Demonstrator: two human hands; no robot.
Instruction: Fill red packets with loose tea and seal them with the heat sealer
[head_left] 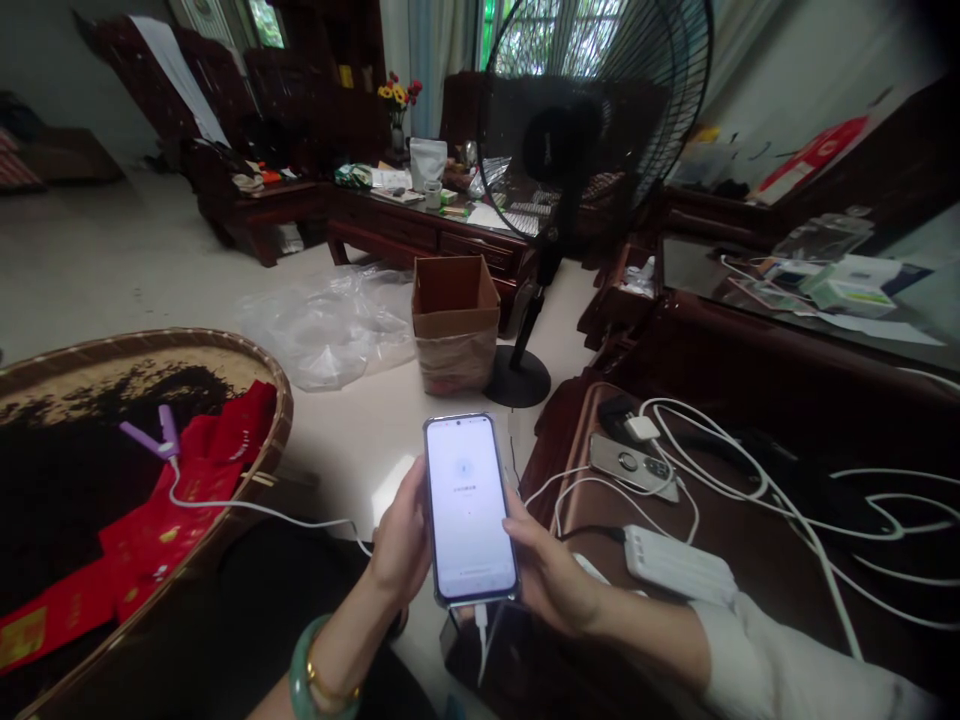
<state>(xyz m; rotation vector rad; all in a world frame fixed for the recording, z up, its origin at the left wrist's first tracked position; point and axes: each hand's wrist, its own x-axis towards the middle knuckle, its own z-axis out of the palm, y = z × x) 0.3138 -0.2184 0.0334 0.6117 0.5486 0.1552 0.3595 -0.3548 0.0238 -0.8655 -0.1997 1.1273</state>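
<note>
A smartphone (468, 508) with a lit white screen is held upright in front of me by both hands. My left hand (399, 548) grips its left edge, a green bangle on that wrist. My right hand (549, 572) cups the right edge and lower corner. A white cable (480, 622) plugs into the phone's bottom. Under the phone sits a dark object I cannot make out.
A round woven tray (279, 412) at left holds dark material, red envelopes (174, 512) and a purple tool (156, 436). At right, a dark wooden table (750, 560) carries a white power bank (679, 566), another phone (631, 464) and tangled white cables. Ahead stand a cardboard box (454, 322), a standing fan (564, 150) and a plastic sheet (327, 326).
</note>
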